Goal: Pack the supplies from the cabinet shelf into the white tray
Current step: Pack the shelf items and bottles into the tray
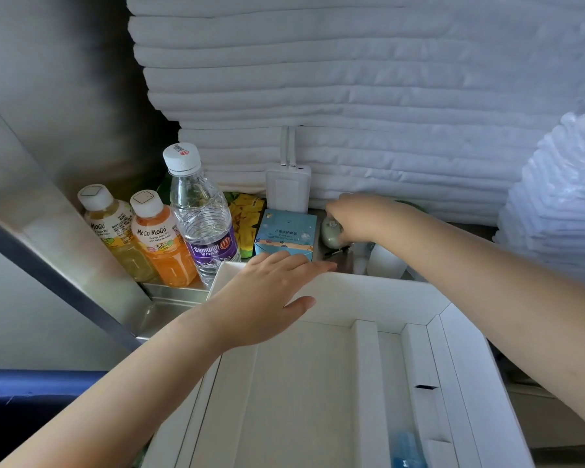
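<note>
Fingers of the left hand (271,282) are laid straight on the white tray's (368,293) far rim; those of the right hand (358,217) are curled at a small pale item (330,233) on the cabinet shelf (176,293), grip indiscernible. Picking is judged to be in hand; a lift over the rim is required next.
</note>
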Demonstrator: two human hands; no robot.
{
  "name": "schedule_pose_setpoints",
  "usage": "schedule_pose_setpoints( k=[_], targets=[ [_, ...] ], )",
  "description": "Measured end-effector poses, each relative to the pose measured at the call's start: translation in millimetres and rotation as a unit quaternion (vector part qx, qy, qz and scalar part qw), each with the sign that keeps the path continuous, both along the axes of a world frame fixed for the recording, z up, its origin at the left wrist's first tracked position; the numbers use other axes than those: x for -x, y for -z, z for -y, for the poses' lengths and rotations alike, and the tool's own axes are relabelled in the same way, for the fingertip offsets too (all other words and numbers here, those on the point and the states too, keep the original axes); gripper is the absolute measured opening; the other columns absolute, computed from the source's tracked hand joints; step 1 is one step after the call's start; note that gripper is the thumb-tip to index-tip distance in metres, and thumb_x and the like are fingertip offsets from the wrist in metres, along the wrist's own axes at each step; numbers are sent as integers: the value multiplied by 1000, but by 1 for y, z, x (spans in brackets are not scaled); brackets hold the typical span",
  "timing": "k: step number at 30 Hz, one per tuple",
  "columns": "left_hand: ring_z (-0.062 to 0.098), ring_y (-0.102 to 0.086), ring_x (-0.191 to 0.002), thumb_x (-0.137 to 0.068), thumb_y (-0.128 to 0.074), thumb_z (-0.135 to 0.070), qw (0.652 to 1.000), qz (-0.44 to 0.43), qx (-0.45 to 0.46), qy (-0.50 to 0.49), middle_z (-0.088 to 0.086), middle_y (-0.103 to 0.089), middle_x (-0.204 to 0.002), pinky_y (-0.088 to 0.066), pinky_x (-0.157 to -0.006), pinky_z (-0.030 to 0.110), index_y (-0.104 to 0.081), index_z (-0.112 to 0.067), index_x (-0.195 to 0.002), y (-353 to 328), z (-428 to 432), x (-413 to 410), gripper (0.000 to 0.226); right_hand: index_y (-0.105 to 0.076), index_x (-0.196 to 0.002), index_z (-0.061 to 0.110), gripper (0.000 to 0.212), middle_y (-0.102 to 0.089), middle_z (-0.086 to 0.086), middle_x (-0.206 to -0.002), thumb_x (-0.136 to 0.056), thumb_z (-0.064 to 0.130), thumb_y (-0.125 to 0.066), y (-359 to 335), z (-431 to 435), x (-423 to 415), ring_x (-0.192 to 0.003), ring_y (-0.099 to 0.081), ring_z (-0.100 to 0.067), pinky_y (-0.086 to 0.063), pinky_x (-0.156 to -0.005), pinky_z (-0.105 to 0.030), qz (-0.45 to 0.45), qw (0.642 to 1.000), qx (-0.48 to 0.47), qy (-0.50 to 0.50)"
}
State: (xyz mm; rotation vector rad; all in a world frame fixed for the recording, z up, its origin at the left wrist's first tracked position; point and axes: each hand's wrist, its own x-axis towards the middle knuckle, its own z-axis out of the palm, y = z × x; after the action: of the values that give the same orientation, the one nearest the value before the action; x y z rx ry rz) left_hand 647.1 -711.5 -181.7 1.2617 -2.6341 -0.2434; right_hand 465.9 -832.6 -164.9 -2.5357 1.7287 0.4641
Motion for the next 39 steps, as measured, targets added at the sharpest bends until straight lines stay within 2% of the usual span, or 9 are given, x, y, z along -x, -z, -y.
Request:
schedule_pose_setpoints(
  k=[4,9,14,16,22,28,35,39],
  targets=[
    [1,-23,-116,-95,-37,-40,1000,1,-1,-1,-16,-44,-127,-10,-96,17,-21,-38,-143,0,0,0,50,-48,-111,8,40,-59,-10,-108,-80,23,-68,3,-4,-1,-85,-55,-25,-37,-61,-29,34,999,0,-8],
    [2,-23,-118,-95,-37,-41,1000,3,4,-1,-15,-44,-128,-11,-95,17,-21,-37,-144,0,0,0,51,-41,-126,10,64,-51,-8,-124,-76,32,-75,6,-9,-7,-105,-55,-27,-36,-66,-29,-27,999,19,-28],
    [1,-22,-117,-96,-37,-41,1000,5,6,1,-15,-43,-128,-10,-95,17,-21,-36,-144,0,0,0,51,-35,-131,11,77,-52,-9,-120,-72,36,-78,6,-14,-9,-104,-54,-28,-38,-65,-30,-50,998,23,-29],
    [1,-22,-116,-96,-37,-41,1000,6,9,2,-15,-44,-127,-11,-95,17,-21,-36,-144,0,0,0,51,-35,-130,11,72,-54,-9,-117,-75,34,-74,9,-17,-10,-102,-56,-27,-39,-64,-29,-73,995,48,-54],
    [1,-23,-116,-96,-38,-40,1000,-2,5,3,-14,-44,-128,-12,-96,17,-22,-36,-143,1,0,0,50,-40,-123,11,59,-55,-7,-116,-75,29,-70,4,-24,-3,-108,-51,-27,-38,-71,-30,-67,990,99,-81],
    [1,-23,-117,-95,-39,-40,1000,2,10,3,-14,-45,-129,-9,-95,16,-23,-36,-143,3,1,-1,50,-41,-119,12,64,-49,-5,-114,-67,33,-71,-16,-44,8,-104,-45,-25,-31,-72,-30,-47,979,177,-91],
    [2,-24,-119,-95,-38,-41,1000,-3,3,2,-15,-44,-130,-14,-98,19,-21,-39,-143,4,1,-1,51,-48,-117,12,56,-51,-5,-108,-67,32,-60,-30,-88,26,-96,-45,-26,-41,-75,-35,8,963,257,-77],
    [1,-24,-118,-94,-38,-42,1000,0,6,4,-16,-44,-129,-14,-98,20,-22,-40,-142,4,1,-2,51,-52,-114,11,55,-53,-7,-105,-63,29,-63,-37,-105,38,-93,-47,-29,-43,-73,-38,45,951,300,-54]
  ],
)
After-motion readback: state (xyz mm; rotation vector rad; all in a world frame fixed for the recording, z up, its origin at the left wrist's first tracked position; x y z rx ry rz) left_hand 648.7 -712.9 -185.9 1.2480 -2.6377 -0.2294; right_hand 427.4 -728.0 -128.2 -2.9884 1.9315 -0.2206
